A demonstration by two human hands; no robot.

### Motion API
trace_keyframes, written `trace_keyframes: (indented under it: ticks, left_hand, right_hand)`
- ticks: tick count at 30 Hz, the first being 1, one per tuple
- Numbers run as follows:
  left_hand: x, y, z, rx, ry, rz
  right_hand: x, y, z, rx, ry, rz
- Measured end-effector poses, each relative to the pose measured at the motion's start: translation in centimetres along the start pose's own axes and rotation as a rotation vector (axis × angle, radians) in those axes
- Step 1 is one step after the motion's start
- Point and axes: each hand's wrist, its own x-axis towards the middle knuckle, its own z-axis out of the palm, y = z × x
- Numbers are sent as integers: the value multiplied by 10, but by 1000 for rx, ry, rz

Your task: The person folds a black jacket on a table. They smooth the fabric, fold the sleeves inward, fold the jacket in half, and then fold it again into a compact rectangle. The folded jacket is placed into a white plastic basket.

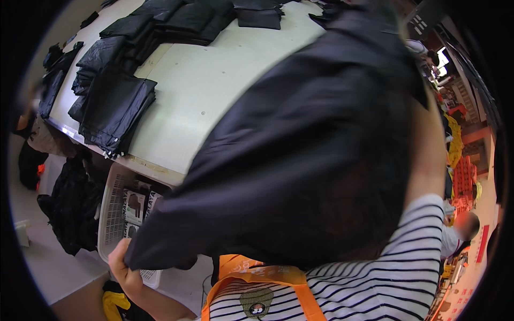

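Observation:
A large black piece of thin, slightly glossy cloth (300, 160), perhaps a garment, stretches across the middle and upper right, smeared by motion at its top. At its lower left corner my left hand (124, 267) is closed on the cloth, beside a white plastic basket (110, 224). My right arm is raised on the far side of the cloth; its bare forearm shows at the right edge of it. The right hand and its fingers are hidden by the black cloth.
A white table (203, 85) bears folded black stacks (115, 107) along its left and far side. The basket below its edge holds printed boxes (134, 206). A black cloth heap (75, 206) lies left of it. Another person (458, 232) is at the right.

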Motion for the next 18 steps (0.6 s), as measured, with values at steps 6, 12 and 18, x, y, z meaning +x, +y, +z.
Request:
trace_keyframes:
  ticks: [6,12,18]
  left_hand:
    - [-20,-90,61,664,-56,-419]
    - [74,-109,209,626,-126,-143]
    - [156,-178,308,1053,-112,-53]
  right_hand:
    - [63,-13,317,676,8,-152]
    - [-144,-3,419,-4,-483,273]
    - [-189,28,441,-20,-236,252]
